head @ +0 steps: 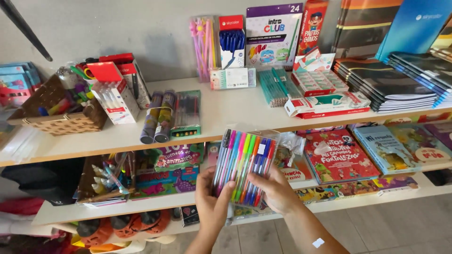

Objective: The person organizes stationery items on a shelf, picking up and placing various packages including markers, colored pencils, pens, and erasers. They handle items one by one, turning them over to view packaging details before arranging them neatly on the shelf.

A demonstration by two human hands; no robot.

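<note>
The left hand (213, 203) and the right hand (275, 190) both pinch the lower end of a clear pack of coloured pens (244, 165), holding it up before the white shelf (226, 110). Behind it on the shelf lie a green pencil box (187, 114), a woven basket (59, 115) and stacked notebooks (391, 84)

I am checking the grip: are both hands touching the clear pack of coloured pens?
Touching. The head view shows the left hand and right hand gripping the pen pack at its lower end.
</note>
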